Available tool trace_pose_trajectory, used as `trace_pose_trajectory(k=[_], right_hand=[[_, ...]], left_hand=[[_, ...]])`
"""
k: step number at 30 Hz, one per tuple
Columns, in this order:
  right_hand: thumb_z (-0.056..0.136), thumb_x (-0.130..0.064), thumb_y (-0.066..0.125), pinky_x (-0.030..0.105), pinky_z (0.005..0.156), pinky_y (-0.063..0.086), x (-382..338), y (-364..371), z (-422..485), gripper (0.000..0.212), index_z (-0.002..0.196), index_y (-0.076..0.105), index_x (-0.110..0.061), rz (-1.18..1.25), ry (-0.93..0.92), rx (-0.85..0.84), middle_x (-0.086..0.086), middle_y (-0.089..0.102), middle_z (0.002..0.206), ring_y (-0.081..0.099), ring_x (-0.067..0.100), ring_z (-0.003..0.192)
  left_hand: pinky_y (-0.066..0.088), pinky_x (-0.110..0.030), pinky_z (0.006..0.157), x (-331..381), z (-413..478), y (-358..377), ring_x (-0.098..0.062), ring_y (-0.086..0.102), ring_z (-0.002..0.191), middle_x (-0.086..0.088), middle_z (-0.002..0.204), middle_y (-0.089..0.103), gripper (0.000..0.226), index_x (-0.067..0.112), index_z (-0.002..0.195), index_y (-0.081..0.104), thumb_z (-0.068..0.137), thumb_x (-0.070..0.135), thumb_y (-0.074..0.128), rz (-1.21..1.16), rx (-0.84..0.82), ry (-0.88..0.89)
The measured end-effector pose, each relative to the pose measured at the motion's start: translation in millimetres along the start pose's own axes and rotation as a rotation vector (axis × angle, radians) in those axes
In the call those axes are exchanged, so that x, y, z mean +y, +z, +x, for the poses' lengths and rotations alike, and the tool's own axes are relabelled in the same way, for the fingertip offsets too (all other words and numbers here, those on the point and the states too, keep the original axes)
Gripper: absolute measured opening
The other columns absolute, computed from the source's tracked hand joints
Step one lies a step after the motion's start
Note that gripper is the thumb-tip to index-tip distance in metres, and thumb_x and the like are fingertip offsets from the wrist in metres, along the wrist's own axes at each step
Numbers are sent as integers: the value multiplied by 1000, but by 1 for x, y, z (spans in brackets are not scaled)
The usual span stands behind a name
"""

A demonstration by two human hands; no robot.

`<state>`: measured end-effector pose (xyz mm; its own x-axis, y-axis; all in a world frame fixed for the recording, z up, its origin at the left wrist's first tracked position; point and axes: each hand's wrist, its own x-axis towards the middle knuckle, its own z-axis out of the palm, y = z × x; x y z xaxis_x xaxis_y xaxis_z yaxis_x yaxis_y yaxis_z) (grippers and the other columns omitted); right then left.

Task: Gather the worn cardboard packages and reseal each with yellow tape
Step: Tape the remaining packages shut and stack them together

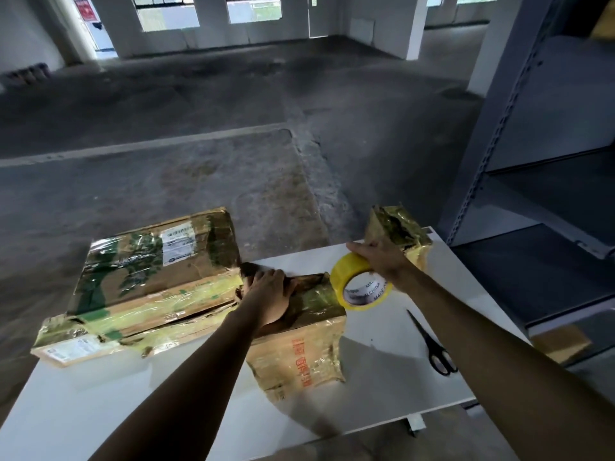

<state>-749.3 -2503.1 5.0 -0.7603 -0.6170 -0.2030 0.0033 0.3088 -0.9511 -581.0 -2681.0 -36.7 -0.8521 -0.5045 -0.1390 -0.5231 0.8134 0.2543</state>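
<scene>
Head view:
- A large, flat, worn brown cardboard package (pixel 146 287), wrapped in wrinkled clear film and old yellowish tape with white shipping labels, lay on the left of the white counter (pixel 100 410), its far end jutting past the counter's back edge. It was closed, so its contents could not be seen.
- A smaller, crumpled brown cardboard package with red print (pixel 299 354) stood at the counter's middle, just beside the large one and touching its right end. Its top was creased and glossy with tape; nothing inside showed.
- A small, battered, tape-covered cardboard package (pixel 396 227) sat at the far right corner of the counter, torn open along a dark gash, though what it held could not be told.
- The left hand (pixel 266 294) lay palm down on top of the red-printed package, fingers bent over its far top edge, gripping it.
- The right hand (pixel 382 261) gripped a roll of yellow tape (pixel 361 282) from above, holding it upright above the red-printed package's right end. Whether the hand also touched the small package behind it could not be told.
- Black-handled scissors (pixel 436 351) lay closed on the counter's right side, apart from the packages.
- A grey metal shelf (pixel 549 161) stood to the right.
</scene>
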Motion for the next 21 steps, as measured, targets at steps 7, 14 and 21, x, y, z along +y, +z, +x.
trace_pose_trajectory(k=[7,14,21], right_hand=[[96,-26,61,31,61,57,26,1,-8,18,84,68,-13,579,199,145,12,61,87,60,27,76],[94,-33,62,27,54,42,34,15,-17,45,52,51,-21,866,235,30,0,42,50,45,15,46],[79,-38,75,37,71,42,21,-39,3,23,85,76,-15,426,129,166,10,55,85,52,27,76]], left_hand=[[41,-43,100,58,30,11,-32,53,118,-13,126,63,34,13,119,64,103,31,39,-112,-35,61],[33,-48,101,56,34,23,-32,48,122,-10,122,61,23,15,109,60,100,24,42,11,-12,-11],[32,-46,99,61,27,19,-33,46,124,-12,125,60,56,8,116,60,101,56,35,38,-5,-32]])
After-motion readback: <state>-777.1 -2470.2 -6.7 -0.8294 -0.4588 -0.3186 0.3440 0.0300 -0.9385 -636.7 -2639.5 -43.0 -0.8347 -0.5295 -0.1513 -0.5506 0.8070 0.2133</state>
